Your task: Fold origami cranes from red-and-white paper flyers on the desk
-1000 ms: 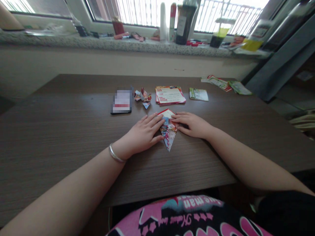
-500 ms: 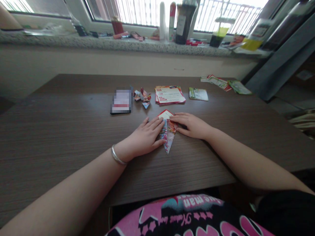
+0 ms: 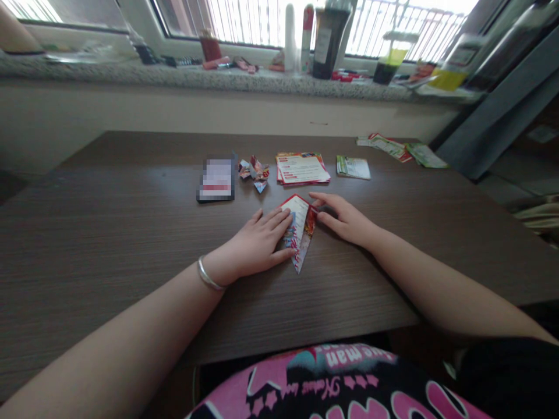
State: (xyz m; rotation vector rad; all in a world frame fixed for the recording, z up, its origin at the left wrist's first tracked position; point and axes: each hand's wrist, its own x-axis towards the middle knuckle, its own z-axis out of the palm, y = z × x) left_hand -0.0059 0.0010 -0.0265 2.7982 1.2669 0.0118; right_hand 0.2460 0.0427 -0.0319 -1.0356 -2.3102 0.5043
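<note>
A sheet of printed paper (image 3: 301,224), folded to a downward point like a kite, lies on the table in front of me. It has a white, red-edged top and colourful side flaps. My left hand (image 3: 262,241), with a silver bangle (image 3: 209,274) at the wrist, rests flat with fingers spread over the paper's left flap and hides part of it. At the right corner, my right hand (image 3: 343,216) has its thumb and fingertips on the edge of the right flap, which stands partly raised. The exact grip of those fingertips is small and hard to see.
Behind the paper are a pixelated flat object (image 3: 216,179), a folded paper piece (image 3: 255,173), a stack of printed cards (image 3: 303,169) and a smaller stack (image 3: 353,167). Paper strips (image 3: 391,146) lie at the back right. Bottles and cups crowd the windowsill (image 3: 244,81).
My right hand has shifted slightly right, off the flap's surface to its edge. The right flap has lifted and more white paper shows. My left hand stays in place.
</note>
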